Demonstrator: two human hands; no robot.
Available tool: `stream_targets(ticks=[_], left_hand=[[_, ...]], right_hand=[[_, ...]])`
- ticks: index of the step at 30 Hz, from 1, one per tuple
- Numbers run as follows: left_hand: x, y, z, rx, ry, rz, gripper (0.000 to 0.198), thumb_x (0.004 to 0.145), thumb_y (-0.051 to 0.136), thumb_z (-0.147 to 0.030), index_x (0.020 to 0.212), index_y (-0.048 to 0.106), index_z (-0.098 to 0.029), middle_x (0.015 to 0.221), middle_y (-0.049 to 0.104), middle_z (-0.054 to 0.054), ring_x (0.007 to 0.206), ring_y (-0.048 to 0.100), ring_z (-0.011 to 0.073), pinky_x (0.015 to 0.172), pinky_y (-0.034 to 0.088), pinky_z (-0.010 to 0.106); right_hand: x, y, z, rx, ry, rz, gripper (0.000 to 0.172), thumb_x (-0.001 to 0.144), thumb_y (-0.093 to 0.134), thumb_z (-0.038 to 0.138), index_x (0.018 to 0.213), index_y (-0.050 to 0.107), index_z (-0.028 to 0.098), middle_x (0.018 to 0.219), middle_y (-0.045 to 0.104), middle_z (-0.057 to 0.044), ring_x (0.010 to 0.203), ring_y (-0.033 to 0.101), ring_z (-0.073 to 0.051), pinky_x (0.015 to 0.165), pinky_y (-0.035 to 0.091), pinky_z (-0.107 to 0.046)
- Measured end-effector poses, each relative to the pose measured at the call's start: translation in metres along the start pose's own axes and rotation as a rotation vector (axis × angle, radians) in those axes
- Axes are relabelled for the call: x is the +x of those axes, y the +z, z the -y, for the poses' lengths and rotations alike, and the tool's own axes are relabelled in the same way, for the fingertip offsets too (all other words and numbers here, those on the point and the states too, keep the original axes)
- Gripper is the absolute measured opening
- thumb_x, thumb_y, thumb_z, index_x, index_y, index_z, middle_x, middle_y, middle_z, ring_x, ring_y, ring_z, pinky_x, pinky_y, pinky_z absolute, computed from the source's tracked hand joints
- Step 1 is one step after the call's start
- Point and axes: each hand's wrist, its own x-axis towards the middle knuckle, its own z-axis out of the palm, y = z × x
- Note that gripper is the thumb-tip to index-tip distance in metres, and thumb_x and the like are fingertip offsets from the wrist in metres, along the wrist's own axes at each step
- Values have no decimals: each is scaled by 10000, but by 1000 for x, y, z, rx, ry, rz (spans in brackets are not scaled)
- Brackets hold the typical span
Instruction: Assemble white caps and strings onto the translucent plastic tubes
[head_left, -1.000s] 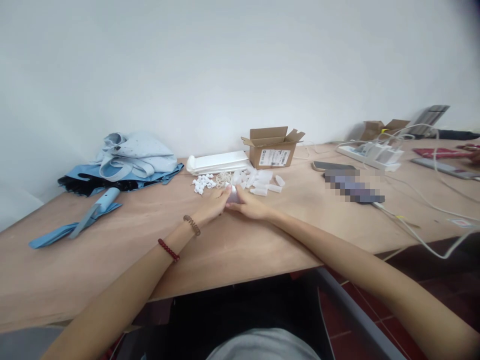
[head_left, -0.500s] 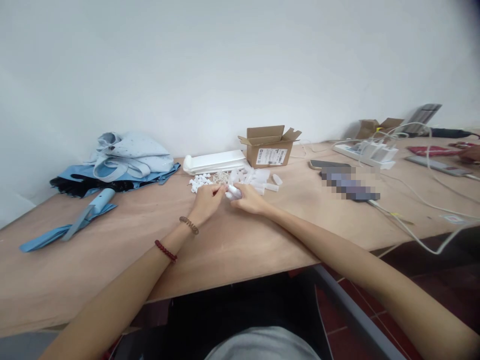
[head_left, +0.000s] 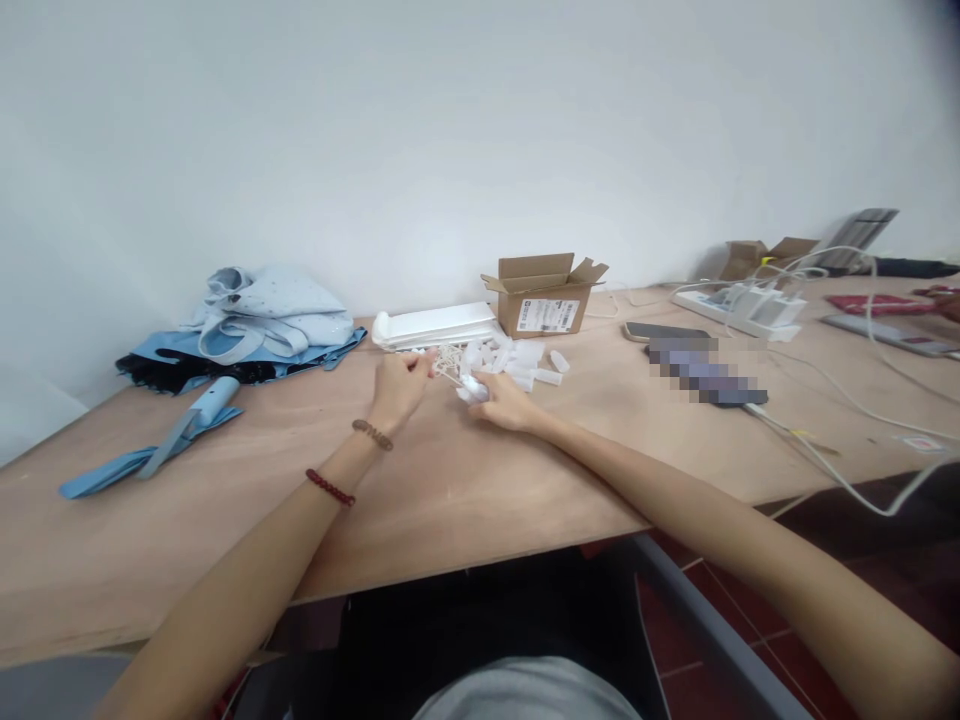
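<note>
Over the tabletop [head_left: 450, 500], grips a whitish piece [head_left: 472, 389], partly covered, in the right hand [head_left: 506, 402]. Curls the left hand [head_left: 401, 388] before half-hidden white parts [head_left: 423, 350]; cannot tell whether gripping anything.

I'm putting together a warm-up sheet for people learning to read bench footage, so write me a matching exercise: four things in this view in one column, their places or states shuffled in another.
Things
1. Right hand
2. Labelled cardboard box
3. Left hand
4. Power strip

Places or states
A. Has two bracelets on its arm
B. Lies toward the right of the table, with white plugs in it
C. Grips a small whitish item
D. Stands near the wall, flaps open

Right pairs: 1-C, 2-D, 3-A, 4-B
</note>
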Motion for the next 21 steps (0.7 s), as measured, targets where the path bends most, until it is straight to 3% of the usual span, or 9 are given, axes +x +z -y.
stream_targets(ticks=[4,8,10,14,21], left_hand=[[1,-5,5,-77,-12,93,452,797,517,-502,554,618,-135,403,355,-41,431,316,87,459,230,237],[-4,-2,2,-143,126,279,349,787,547,-439,660,668,-137,519,520,-16,512,410,99,504,299,223],[-5,0,1,-124,186,318,304,779,559,-398,656,660,-140,587,580,-1,564,453,109,536,327,224],[-4,3,2,-45,220,273,327,786,540,-375,571,609,-138,535,547,-5,545,433,109,525,306,232],[-7,10,-3,-112,114,131,350,784,529,-398,591,641,-129,499,500,-14,522,409,106,517,294,237]], right_hand=[[-1,6,-4,-93,6,6,192,658,576,279,803,549,155,722,580,-19,661,496,-147,572,311,-233],[0,12,-7,-187,0,-9,288,667,584,303,912,569,152,822,634,-60,733,540,-180,606,336,-243],[0,13,-8,-209,3,-9,290,681,575,304,928,567,152,837,644,-68,748,554,-186,618,347,-244],[1,12,-9,-249,12,-3,298,696,576,306,951,558,153,861,654,-78,762,567,-191,624,356,-243],[2,11,-9,-297,62,-1,265,711,571,288,937,549,151,842,656,-82,737,570,-189,594,346,-241]])
